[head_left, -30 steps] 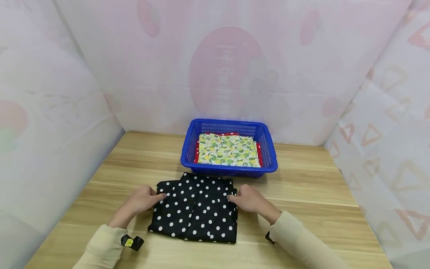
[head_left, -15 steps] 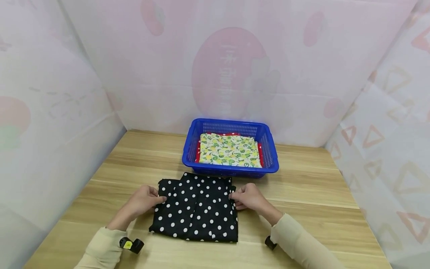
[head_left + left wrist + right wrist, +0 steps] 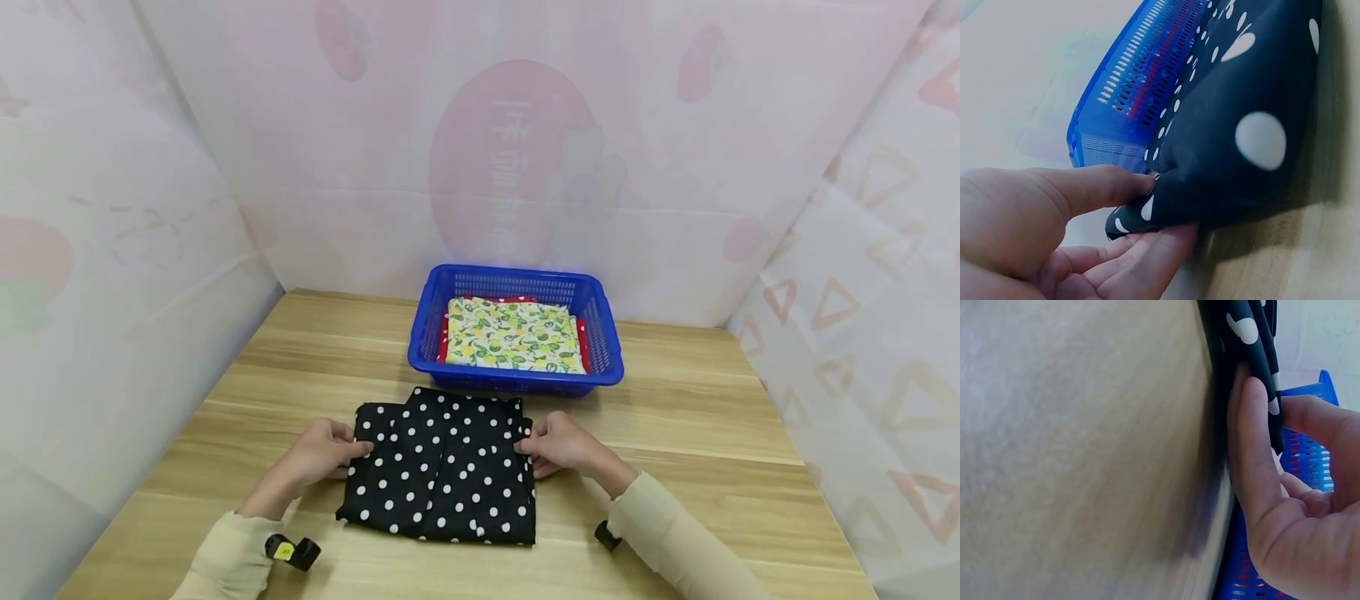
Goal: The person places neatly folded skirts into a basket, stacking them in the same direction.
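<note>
A folded black cloth with white polka dots (image 3: 442,475) lies in the middle of the table, its top edge stepped. My left hand (image 3: 324,452) pinches its left side, thumb on top and fingers underneath, as the left wrist view shows with the cloth (image 3: 1241,125) between thumb and fingers. On the opposite side my right hand (image 3: 561,443) pinches the right edge. In the right wrist view, the thumb and fingers (image 3: 1257,431) of that hand sit on either face of the layered fabric, with fingers under it.
Just behind the cloth stands a blue plastic basket (image 3: 517,383). Inside it lies a folded lemon-print cloth (image 3: 513,335) on top of a red cloth with white dots (image 3: 582,346). Printed pale sheets (image 3: 360,167) wall the wooden table (image 3: 690,450) at the back and sides.
The right fingers have slid under the cloth's right edge, and the hand has shifted slightly right. The left hand keeps its pinch, and the cloth has barely moved.
</note>
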A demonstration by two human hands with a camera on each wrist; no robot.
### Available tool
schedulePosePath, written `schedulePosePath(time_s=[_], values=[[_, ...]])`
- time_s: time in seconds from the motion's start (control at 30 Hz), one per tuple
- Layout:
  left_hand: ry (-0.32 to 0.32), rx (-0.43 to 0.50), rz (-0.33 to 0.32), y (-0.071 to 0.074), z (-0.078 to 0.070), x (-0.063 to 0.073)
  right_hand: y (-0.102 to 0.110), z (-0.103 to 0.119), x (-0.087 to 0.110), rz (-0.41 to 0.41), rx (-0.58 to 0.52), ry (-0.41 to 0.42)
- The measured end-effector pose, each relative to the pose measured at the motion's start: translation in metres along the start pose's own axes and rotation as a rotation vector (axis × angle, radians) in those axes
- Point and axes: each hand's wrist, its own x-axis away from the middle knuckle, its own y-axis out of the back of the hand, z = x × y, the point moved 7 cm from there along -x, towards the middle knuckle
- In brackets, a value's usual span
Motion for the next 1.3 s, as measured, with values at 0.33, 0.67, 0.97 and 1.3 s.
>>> schedulePosePath(time_s=[0.33, 0.67, 0.97, 1.3], values=[[-0.058, 0.055, 0.043, 0.0, -0.011, 0.017, 0.005, 0.018, 0.022, 0.002, 0.027, 0.081], [-0.143, 0.084, 0.137, 0.004, -0.044, 0.05, 0.021, 0.041, 0.056, 0.04, 0.006, 0.131], [-0.213, 0.025, 0.12, 0.016, -0.086, 0.069, 0.042, 0.068, 0.077, 0.047, 0.01, 0.193], [-0.26, 0.053, 0.084, 0.026, -0.117, 0.04, 0.082, 0.087, 0.064, -0.045, -0.051, 0.262]])
